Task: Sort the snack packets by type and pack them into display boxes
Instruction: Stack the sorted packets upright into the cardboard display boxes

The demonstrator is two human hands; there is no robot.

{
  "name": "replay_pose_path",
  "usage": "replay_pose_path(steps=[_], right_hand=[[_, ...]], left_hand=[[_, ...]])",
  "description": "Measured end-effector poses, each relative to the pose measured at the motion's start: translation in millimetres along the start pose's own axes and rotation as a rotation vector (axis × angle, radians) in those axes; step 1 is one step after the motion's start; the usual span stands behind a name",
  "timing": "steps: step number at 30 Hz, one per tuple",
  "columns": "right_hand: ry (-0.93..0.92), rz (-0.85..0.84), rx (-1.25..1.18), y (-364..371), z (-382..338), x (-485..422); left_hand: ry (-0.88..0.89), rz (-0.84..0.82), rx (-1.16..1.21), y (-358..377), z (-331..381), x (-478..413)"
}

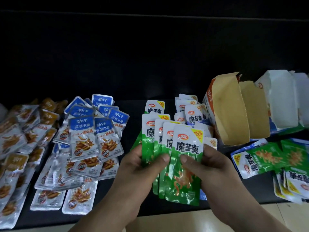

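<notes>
Both hands are up over the near edge of the black tabletop (130, 113), holding a fan of green-and-white foil snack packets (184, 148) between them. I count four overlapping in the fan, and there may be more behind. The left hand (143, 166) pinches the left packets, thumb on the front and fingers behind. The right hand (207, 168) pinches the front packet the same way.

To the left lies a loose heap of silver foil packets with blue headers (87, 139). Seven headers show, and more packets are half buried beneath them. Further left is a blurred spread of silver packets with amber-brown headers (18, 139), too many and too jumbled for me to count.

Just behind the fan stands a small cluster of white packets with blue-tinted fronts (190, 113), at least five.

At the right rear an orange-and-white cardboard display box (230, 114) sits tilted with its mouth open, showing bare brown inner walls. Touching its right side is an open white cardboard box (282, 101), showing its white inner walls. I cannot see the floor of either box. In front of the boxes lie more green packets (274, 158), about six, flat and overlapping.
</notes>
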State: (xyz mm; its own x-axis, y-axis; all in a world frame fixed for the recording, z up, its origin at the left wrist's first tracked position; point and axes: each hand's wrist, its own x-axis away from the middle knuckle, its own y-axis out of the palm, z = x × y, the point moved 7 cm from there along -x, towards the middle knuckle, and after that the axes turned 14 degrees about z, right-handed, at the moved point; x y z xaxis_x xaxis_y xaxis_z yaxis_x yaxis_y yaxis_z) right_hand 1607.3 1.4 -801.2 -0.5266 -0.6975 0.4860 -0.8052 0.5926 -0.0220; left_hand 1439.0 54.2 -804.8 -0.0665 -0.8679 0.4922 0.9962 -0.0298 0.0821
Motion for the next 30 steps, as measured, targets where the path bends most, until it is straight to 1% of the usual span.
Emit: replay_pose_path(steps=[3,5,10,15,16,20,21,22,25,27,30], right_hand=[[0.012,0.134,-0.069,-15,3,-5],[0.018,0.185,-0.108,-21,2,-7],[-0.013,0.235,-0.117,-24,-2,-4],[-0.012,0.228,-0.083,-21,-4,-2],[-0.014,0.220,-0.054,-18,-3,-1],[0.006,0.106,0.022,9,1,4],[0.004,0.073,0.028,15,1,3],[-0.003,0.052,0.030,20,0,1],[-0.034,0.022,0.085,33,-9,-4],[-0.072,-0.009,0.206,43,-10,-7],[-0.129,0.061,0.332,45,-16,-11]], left_hand=[[-0.007,0.015,-0.053,-2,0,-3],[-0.001,0.034,-0.068,-4,-1,-4],[-0.014,0.036,-0.017,-5,3,-3],[-0.160,0.004,0.060,-3,-9,1],[-0.154,-0.008,0.039,0,-8,6],[0.125,-0.164,-0.193,28,12,24],[0.187,-0.145,-0.240,28,13,23],[0.206,-0.131,-0.272,26,14,21],[0.181,-0.066,-0.312,12,11,10],[0.153,0.055,-0.304,-5,6,-6],[0.151,0.197,-0.344,-25,2,-35]])
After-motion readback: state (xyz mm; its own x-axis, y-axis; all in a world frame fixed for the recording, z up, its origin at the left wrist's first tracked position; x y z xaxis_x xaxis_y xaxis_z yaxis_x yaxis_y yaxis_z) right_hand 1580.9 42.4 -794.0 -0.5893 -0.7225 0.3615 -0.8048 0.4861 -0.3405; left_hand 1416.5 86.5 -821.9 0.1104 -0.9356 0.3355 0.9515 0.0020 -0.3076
